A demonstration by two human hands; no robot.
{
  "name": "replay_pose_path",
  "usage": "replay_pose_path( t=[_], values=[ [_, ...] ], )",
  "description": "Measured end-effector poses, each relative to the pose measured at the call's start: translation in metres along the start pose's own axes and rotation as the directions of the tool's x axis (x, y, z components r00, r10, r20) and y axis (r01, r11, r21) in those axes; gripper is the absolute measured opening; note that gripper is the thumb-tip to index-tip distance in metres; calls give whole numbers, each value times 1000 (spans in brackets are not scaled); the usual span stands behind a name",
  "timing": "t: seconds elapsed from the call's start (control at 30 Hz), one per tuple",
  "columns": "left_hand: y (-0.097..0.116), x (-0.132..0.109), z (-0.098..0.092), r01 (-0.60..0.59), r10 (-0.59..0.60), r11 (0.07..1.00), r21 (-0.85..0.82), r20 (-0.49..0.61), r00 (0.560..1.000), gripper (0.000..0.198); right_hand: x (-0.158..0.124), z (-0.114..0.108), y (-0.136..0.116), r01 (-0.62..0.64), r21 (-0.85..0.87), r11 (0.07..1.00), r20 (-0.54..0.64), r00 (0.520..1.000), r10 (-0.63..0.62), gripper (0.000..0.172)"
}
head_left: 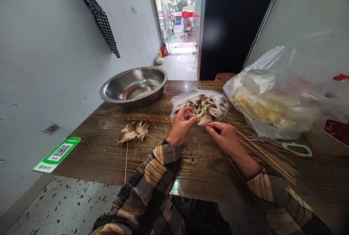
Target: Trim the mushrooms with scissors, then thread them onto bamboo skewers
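Note:
My left hand (181, 126) is closed in a pinch at the edge of an oyster mushroom piece (205, 119), just in front of the open bag. My right hand (225, 137) pinches a thin bamboo skewer (230, 160) close to that piece; the skewer slants down under my wrist. Whether its tip is inside the mushroom, I cannot tell. Behind both hands, a clear plastic bag (176, 100) holds many loose oyster mushroom pieces (203, 105). To the left, skewered oyster mushrooms (133, 132) lie on the table with sticks poking out.
A steel basin (160, 89) stands at the back left of the wooden table (196, 171). Loose bamboo skewers (267, 155) and green-handled scissors (297, 148) lie right, beside a large plastic bag (261, 108) with yellow contents. A bowl of dark red food (337, 131) is at the right edge.

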State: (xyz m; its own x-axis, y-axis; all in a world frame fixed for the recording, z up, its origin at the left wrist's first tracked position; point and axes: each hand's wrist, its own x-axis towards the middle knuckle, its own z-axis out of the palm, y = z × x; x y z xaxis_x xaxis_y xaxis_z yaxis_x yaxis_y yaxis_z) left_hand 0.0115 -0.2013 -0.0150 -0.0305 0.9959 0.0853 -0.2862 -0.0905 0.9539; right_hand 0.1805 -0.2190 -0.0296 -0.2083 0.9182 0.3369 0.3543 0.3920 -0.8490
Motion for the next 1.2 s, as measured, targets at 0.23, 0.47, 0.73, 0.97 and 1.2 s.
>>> replay_pose_path(
  t=[0.23, 0.47, 0.73, 0.97, 1.2],
  values=[
    [1, -4, 4, 6, -7, 1000, 18, 61, 998, 43, 1, 0, -2, 19, -15, 1000, -39, 999, -20, 22],
    [0, -3, -1, 252, -233, 952, -174, 121, 965, 37, -1, 0, -7, 59, -37, 998, -35, 998, -60, 21],
    [-5, 0, -3, 187, -172, 969, -161, 106, 979, 27, -1, 1, -8, 38, -39, 999, 24, 999, -37, 21],
    [-1, 2, -4, 180, -173, 962, -205, 50, 984, 32, -3, 6, -3, 34, -5, 999, -13, 999, -35, 23],
    [-8, -4, 6, 131, -124, 983, -130, 60, 990, 29, -3, 8, -3, 123, -71, 990, -105, 986, -130, 19]
  ],
)
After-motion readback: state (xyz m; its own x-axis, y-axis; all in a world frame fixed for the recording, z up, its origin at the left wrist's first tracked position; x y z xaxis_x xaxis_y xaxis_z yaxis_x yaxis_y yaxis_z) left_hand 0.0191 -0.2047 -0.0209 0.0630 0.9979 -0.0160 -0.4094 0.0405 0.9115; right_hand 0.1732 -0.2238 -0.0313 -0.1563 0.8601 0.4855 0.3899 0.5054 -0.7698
